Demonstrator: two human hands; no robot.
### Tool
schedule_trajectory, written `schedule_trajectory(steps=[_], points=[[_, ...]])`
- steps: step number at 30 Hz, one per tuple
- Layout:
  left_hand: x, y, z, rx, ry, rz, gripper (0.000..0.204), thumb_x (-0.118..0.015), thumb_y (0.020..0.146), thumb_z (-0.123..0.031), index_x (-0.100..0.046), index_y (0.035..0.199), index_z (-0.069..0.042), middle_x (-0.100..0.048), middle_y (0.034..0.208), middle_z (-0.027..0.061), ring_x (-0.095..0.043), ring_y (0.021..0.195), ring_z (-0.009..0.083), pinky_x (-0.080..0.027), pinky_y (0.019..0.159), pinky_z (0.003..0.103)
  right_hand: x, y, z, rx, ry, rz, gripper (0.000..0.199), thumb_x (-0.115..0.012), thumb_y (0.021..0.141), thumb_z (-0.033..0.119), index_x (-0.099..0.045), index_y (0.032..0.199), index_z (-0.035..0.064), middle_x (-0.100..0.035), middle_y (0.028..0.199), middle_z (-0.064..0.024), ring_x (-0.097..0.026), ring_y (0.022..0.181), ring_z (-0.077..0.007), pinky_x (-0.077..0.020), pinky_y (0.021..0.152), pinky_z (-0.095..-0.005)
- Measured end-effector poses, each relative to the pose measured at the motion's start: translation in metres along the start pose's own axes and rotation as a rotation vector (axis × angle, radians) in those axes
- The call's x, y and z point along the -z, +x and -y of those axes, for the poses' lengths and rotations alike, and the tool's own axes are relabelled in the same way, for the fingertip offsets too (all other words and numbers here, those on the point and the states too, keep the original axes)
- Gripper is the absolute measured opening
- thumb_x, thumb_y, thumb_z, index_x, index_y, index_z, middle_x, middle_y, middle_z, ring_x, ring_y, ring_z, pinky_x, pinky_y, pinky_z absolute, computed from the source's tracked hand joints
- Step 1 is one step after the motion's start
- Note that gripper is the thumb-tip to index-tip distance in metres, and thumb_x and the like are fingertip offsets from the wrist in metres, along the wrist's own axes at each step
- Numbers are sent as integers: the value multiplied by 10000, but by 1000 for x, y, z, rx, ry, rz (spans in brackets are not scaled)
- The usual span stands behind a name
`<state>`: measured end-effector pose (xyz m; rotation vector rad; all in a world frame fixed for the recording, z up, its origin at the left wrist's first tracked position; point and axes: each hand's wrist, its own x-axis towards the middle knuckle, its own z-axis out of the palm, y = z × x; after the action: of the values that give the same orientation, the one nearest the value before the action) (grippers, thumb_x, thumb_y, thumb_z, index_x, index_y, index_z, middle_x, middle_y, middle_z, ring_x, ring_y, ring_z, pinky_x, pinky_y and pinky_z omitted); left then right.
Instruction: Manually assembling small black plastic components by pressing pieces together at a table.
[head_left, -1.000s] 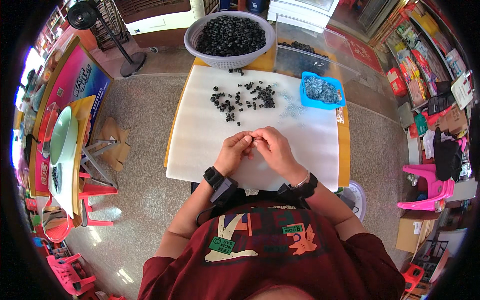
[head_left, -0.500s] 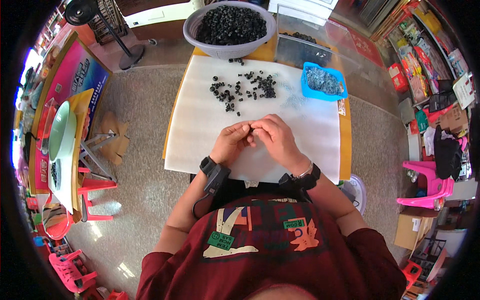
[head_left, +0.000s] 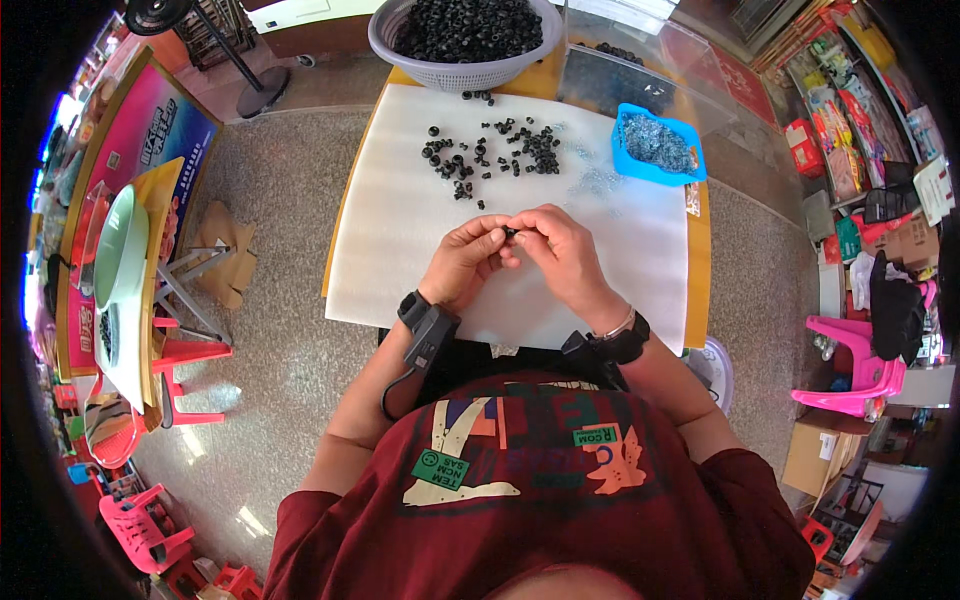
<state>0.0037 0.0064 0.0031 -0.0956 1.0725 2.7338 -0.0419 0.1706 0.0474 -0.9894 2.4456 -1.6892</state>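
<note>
My left hand point(head_left: 467, 260) and my right hand point(head_left: 556, 258) meet fingertip to fingertip over a white foam sheet point(head_left: 390, 230). Between the fingertips they pinch a small black ring-shaped part point(head_left: 511, 232). A scatter of loose black rings point(head_left: 490, 150) lies on the sheet beyond my hands. Farther back stands a grey basket point(head_left: 462, 38) heaped with the same black rings. A blue tray point(head_left: 655, 146) with small shiny metal pieces sits at the sheet's far right corner.
A clear plastic box point(head_left: 625, 60) stands behind the blue tray. Left of the table are a pale green bowl point(head_left: 118, 245) on a stand and red stools point(head_left: 180, 370). A pink plastic chair point(head_left: 850, 365) and cardboard boxes point(head_left: 820, 455) are at the right.
My hands stay together on the small part, and only the fingers shift slightly. The view has tilted so the table sits a little higher in the picture.
</note>
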Motion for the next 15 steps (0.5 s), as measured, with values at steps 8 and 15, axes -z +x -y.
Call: schedule_trajectory(steps=[8,15], points=[[2,-2,0,21,8,-31,241,-527,945,-98,-571,1146,26,-637,919,71,-625,801,135,-555,785,296,0,1,6,-76,1,-2,157,-573,841,30,-626,987,5,-618,876,-124,-621,767,-264,-499,677,-343],[-5,0,-1,-14,-2,-66,190,-561,922,-62,-587,1089,24,-633,878,66,-628,785,137,-564,774,302,5,4,8,203,-324,-1,128,-585,809,47,-603,934,26,-585,841,-109,-560,810,-291,-468,720,-391]])
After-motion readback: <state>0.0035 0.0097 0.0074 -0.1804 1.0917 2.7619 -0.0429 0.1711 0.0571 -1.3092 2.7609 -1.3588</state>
